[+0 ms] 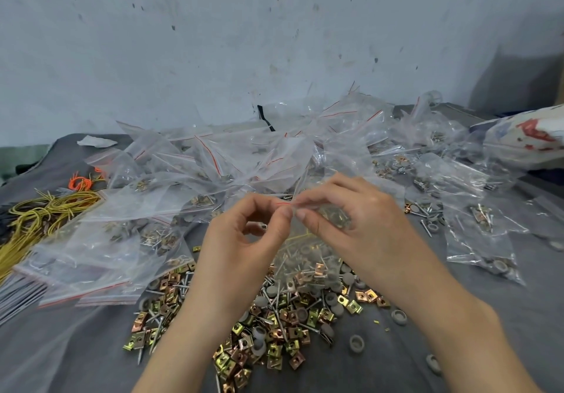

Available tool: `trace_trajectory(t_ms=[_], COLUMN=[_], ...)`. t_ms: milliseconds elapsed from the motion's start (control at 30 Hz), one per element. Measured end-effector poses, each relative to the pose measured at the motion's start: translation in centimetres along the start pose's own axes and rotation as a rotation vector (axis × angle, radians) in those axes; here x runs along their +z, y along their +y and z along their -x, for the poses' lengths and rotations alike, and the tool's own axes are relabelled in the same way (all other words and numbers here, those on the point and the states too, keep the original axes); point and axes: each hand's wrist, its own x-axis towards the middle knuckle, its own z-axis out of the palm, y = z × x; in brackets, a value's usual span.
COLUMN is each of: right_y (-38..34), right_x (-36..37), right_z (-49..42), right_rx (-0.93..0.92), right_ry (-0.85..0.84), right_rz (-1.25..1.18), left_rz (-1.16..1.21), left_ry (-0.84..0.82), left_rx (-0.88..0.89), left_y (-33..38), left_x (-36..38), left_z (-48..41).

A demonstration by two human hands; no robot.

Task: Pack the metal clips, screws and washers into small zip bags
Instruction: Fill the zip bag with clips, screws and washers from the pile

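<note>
Both hands — left hand (244,233) and right hand (360,221) — pinch the filled zip bag (308,255) at its red seal, above the loose clips (274,331). Advisably press along the seal fully — keep contents low.

1. Your clips (283,325) gleam brassy yellow, copper and a greenish gold.
2. Your screws (184,286) are silver; the washers (355,343) are dull grey.
3. Your zip bags (171,160) are clear, each with a thin red line at the seal.
4. Your bench (457,347) is dark grey.
5. At your left lie yellow cords (33,218) and orange bands (80,182).
6. The wall (213,41) is pale blue-grey, flecked dark.
7. Far right, a white sack (531,136) bears red print.
</note>
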Motion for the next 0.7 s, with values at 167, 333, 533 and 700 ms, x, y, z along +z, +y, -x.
trace_trajectory(t_ms=[167, 333, 533, 700], right_y=[0.60, 0.71, 0.81, 0.99], right_x=[0.05, 0.11, 0.38, 0.77], right_z=[0.18, 0.25, 0.33, 0.33], right_rx=[0.013, 0.022, 0.013, 0.000], right_ry=[0.001, -0.002, 0.008, 0.028], right_rz=[-0.032, -0.041, -0.052, -0.073], left_rz=[0.031, -0.006, -0.049, -0.082], left_ry=[0.001, -0.037, -0.061, -0.064], left_rx=[-0.042, -0.025, -0.005, 0.012], left_y=[-0.13, -0.17, -0.34, -0.52], left_x=[-0.09, -0.27, -0.61, -0.95], left_z=[-0.15, -0.19, -0.28, -0.28])
